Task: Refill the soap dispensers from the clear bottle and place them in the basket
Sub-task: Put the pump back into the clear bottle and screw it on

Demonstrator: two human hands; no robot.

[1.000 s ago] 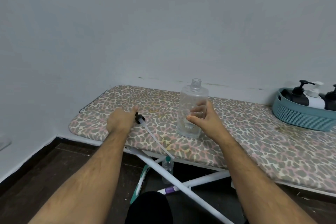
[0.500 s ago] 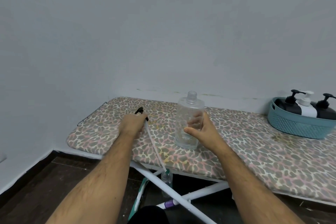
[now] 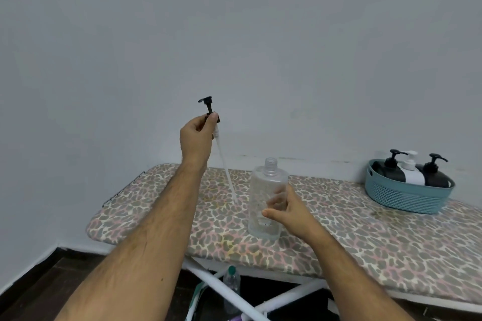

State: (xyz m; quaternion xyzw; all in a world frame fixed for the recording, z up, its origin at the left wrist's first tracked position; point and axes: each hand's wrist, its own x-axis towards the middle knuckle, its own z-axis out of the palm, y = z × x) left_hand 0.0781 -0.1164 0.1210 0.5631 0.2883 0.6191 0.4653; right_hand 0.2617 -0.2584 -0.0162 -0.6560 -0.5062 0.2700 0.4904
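A clear bottle (image 3: 263, 206) with no cap stands upright on the leopard-print ironing board (image 3: 352, 237). My right hand (image 3: 292, 210) is wrapped around its middle. My left hand (image 3: 197, 138) is raised above the board, to the left of the bottle, and grips a black pump head (image 3: 208, 105) whose long white tube (image 3: 225, 167) hangs down toward the board. At the far right, a teal basket (image 3: 407, 194) holds two black dispensers (image 3: 437, 173) and a white one (image 3: 410, 171), all with pumps on.
A plain grey wall runs right behind the board. Under the board are its white crossed legs (image 3: 234, 292), a small plastic bottle (image 3: 231, 286) and dark floor. The board's left end has a wire rest (image 3: 122, 189).
My left hand has lifted the pump head off the board and raised it high, with the tube now hanging nearly upright. My right hand has stayed on the clear bottle.
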